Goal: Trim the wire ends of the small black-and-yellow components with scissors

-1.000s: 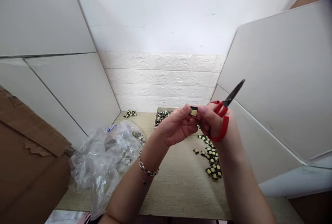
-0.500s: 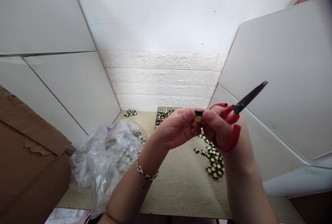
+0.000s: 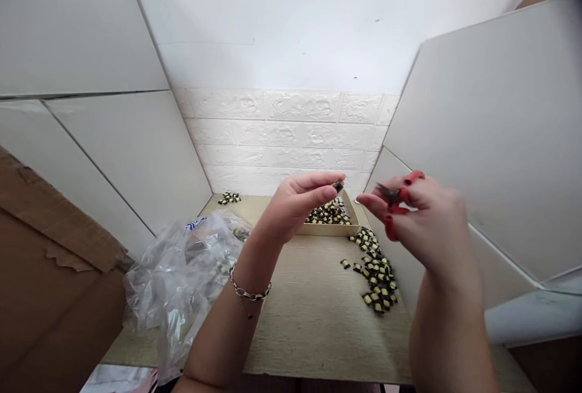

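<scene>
My left hand (image 3: pixel 302 202) is raised over the table and pinches a small black-and-yellow transformer (image 3: pixel 337 187) between thumb and fingertips. To its right, apart from it, my right hand (image 3: pixel 416 211) holds a pair of red-handled scissors (image 3: pixel 394 196), with fingers in the loops. The short-looking blades point left toward my left hand; motion blurs them somewhat. Behind and below my left hand stands a shallow box (image 3: pixel 327 230) full of similar pieces. A pile of these transformers (image 3: pixel 377 275) lies on the table below my right hand.
A crumpled clear plastic bag (image 3: pixel 177 284) with more pieces inside lies at the left. Several transformers (image 3: pixel 229 198) sit near the back left corner of the table (image 3: pixel 318 320). White panels (image 3: pixel 491 138) flank both sides; brown cardboard (image 3: pixel 50 259) stands at the far left.
My hands have moved apart: the right went right and turned, swinging the scissors' blades from pointing right to pointing left. The left moved slightly left, keeping the transformer, and more of the box shows.
</scene>
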`<state>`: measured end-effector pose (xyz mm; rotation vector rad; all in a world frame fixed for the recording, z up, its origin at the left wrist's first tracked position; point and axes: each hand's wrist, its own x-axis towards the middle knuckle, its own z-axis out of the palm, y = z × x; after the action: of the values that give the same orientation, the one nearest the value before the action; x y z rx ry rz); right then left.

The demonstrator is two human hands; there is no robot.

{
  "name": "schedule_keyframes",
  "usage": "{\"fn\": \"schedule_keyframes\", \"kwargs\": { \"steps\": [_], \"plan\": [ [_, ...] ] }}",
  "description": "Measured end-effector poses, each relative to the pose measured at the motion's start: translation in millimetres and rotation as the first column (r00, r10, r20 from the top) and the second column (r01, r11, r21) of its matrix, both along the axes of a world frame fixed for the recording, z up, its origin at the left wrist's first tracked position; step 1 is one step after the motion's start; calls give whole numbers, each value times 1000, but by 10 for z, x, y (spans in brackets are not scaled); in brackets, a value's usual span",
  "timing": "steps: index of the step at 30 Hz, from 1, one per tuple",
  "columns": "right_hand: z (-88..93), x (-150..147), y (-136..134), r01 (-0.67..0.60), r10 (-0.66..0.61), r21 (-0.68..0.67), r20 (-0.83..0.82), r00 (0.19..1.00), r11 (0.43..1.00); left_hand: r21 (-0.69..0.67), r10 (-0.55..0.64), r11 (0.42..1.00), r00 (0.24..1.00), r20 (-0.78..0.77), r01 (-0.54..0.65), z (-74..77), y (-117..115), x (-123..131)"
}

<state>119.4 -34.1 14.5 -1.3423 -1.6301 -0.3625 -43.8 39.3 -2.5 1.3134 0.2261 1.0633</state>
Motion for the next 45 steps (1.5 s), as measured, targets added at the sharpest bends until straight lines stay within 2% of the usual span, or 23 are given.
{"fn": "schedule_keyframes", "kwargs": {
  "steps": [2,4,7,9,15,25,45],
  "plan": [
    [-2,51,30,104,-101,-8,186,977,995,68,105,992,994,-34,-103,-8,54,-30],
    [-4,64,48,207,-185,-40,306,934,978,146,201,971,977,-70,-189,-8,87,-56],
    [-11,39,46,341,-294,-58,384,875,938,234,278,940,956,-93,-250,4,98,-81],
    [-17,16,35,379,-316,-83,406,858,922,255,290,931,953,-86,-261,13,90,-86],
    [-26,-23,23,403,-306,-177,408,860,898,258,283,931,957,-59,-259,18,74,-77],
    [0,-45,15,420,-311,-215,403,861,882,290,249,930,967,-52,-224,3,109,-87],
    [-6,-49,13,403,-290,-229,405,867,886,287,293,922,953,-80,-259,-12,130,-77]
  ]
}}
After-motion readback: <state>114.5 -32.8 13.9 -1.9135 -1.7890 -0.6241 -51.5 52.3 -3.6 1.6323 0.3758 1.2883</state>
